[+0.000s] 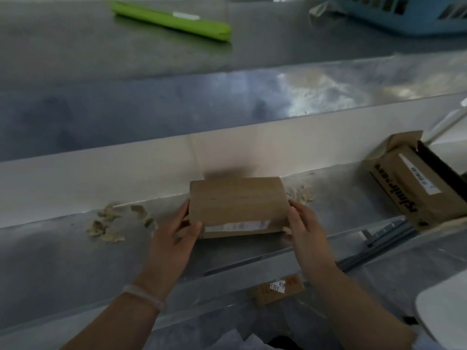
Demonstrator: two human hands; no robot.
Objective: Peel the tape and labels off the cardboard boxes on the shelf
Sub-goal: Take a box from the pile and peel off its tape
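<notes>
A small brown cardboard box (237, 203) rests on the steel shelf (63, 253) in the middle of the view. A white printed label (236, 226) runs along its near lower edge. My left hand (174, 236) grips the box's left side, thumb on the front near the label's left end. My right hand (307, 228) grips the right side, fingers curled round the edge. A second, larger cardboard box (414, 188) with a long white label (419, 176) lies open at the right end of the shelf.
Torn scraps of tape and paper (108, 223) lie on the shelf to the left, more scraps (299, 194) behind the box. A green tool (171, 20) and a blue basket (404, 11) sit on the upper surface. Below lies a cardboard piece (278, 290) with handwritten labels.
</notes>
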